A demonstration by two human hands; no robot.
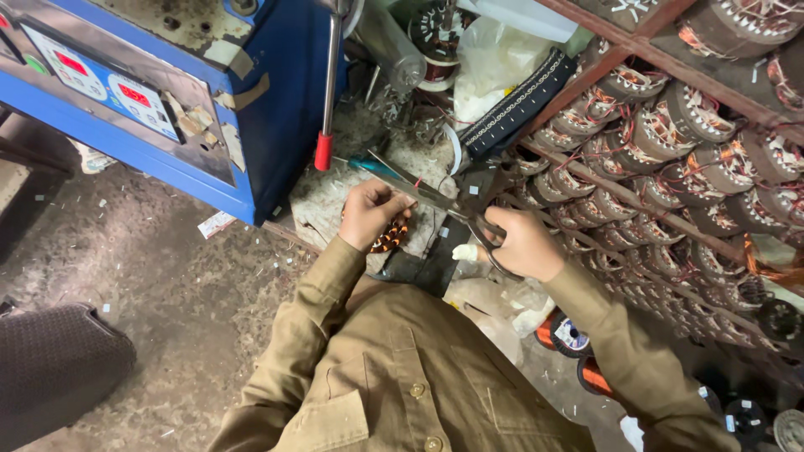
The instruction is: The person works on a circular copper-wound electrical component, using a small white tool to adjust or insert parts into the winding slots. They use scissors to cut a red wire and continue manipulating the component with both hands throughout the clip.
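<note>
Item 1: left hand point(368, 211), curled shut and pinching a small orange-and-black coil point(391, 238). The coil is hanging just below the knuckles, and the hand is holding it steady at the blade tips, which looks like presenting it to the cut.

Item 2: right hand point(523, 243), fingers closed through the loops of a pair of scissors point(435, 201). The blades are pointing away from this hand toward the left hand, nearly closed, their tips meeting the left fingers. Steel is dull grey, long and narrow.

Item 3: olive sleeves with buttoned pockets, cloth matte and creased, running from both hands down to the lower edge of the view.

Item 4: blue machine point(176, 92), beyond the left hand and to its left. Painted sheet metal is chipping; the panel is showing red displays; scraps of tape are peeling on its face. A chrome lever with a red grip point(324, 151) is hanging just above the left hand.

Item 5: rack of wound stators point(670, 142), to the right of the right hand, stacked on rust-red rails. Rings are dark, ribbed, laced with white cord and copper wire.

Item 6: floor point(151, 259), left of the left hand, concrete, gritty, littered with pale clippings.

Item 7: copper wire spool point(569, 335), below the right hand.
</note>
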